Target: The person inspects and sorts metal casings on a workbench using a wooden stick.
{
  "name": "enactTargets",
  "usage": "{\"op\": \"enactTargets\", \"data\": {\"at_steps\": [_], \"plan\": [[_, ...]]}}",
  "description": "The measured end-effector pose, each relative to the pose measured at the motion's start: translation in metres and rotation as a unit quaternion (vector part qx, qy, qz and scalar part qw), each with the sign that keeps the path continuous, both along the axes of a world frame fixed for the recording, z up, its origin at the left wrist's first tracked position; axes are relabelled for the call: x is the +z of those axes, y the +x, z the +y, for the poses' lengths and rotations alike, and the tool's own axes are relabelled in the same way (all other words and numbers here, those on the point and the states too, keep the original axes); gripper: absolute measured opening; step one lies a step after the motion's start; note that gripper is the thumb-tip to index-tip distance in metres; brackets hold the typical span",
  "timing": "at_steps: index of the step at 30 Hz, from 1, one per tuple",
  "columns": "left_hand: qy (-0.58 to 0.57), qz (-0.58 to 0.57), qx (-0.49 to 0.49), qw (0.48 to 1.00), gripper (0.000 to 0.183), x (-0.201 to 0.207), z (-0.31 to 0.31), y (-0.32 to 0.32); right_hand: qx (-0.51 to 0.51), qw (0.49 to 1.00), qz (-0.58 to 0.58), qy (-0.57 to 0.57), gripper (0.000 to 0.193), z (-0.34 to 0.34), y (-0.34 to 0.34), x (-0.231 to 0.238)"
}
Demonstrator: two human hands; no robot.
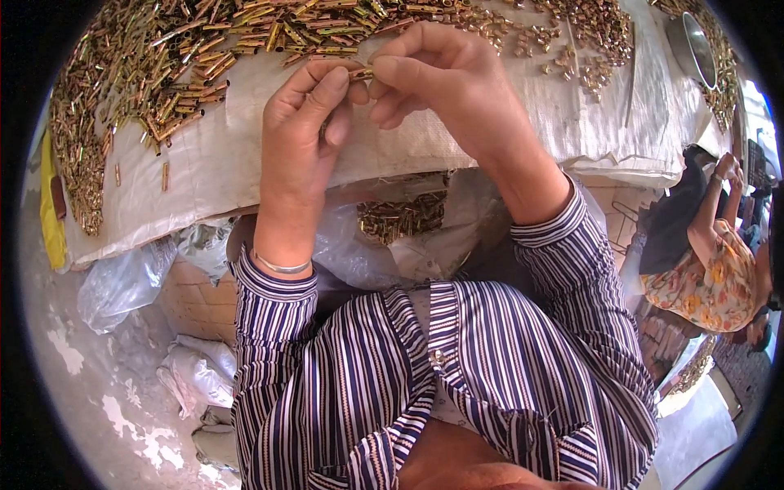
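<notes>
My left hand (306, 114) pinches a small gold-coloured metal tube (360, 74) between thumb and forefinger, above the near part of the table. From the other side, the thumb and fingers of my right hand (449, 90) close at the tube's right end. Whether a separate small part sits in those right fingers is hidden. Just beyond both hands lies a heap of similar gold-coloured metal tubes (314, 28). Small bent metal clips (563, 61) are scattered past my right hand.
A pale woven sheet (216, 155) covers the table. More tubes (77, 175) pile up at the left. A metal bowl (694, 51) stands at the far right. Below the table edge are more metal pieces (400, 219) and clear plastic bags (126, 282). Another person (706, 269) sits at the right.
</notes>
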State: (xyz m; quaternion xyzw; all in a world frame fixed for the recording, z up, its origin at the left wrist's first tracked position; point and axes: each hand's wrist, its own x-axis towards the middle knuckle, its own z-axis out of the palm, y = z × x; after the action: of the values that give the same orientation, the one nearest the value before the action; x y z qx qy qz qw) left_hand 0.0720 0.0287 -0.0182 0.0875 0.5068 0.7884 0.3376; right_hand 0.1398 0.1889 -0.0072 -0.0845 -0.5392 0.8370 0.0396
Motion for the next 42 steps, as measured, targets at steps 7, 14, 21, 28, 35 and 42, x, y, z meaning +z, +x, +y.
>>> {"op": "enactTargets", "data": {"at_steps": [7, 14, 21, 28, 35, 42], "plan": [[-0.011, 0.027, 0.03, 0.999, 0.016, -0.005, 0.005, 0.007, -0.015, 0.994, -0.028, -0.104, 0.01, -0.002, 0.002, -0.003], [0.01, -0.009, 0.052, 0.999, 0.017, -0.004, 0.007, 0.009, 0.0, 0.996, -0.017, -0.091, 0.013, 0.0, 0.004, -0.004], [0.01, -0.017, 0.052, 0.998, 0.016, -0.003, 0.006, 0.01, -0.011, 0.991, -0.012, -0.13, 0.012, -0.002, 0.002, -0.006], [0.007, -0.017, 0.054, 0.998, 0.017, -0.004, 0.007, 0.012, -0.013, 0.992, -0.022, -0.124, 0.013, -0.001, 0.004, -0.002], [0.044, -0.126, 0.018, 0.991, 0.021, 0.001, 0.006, 0.009, -0.045, 0.984, -0.007, -0.17, 0.01, 0.004, 0.003, -0.002], [0.041, -0.167, 0.017, 0.985, 0.025, 0.002, 0.006, 0.009, -0.05, 0.989, -0.013, -0.139, 0.01, -0.001, 0.001, -0.003]]}}
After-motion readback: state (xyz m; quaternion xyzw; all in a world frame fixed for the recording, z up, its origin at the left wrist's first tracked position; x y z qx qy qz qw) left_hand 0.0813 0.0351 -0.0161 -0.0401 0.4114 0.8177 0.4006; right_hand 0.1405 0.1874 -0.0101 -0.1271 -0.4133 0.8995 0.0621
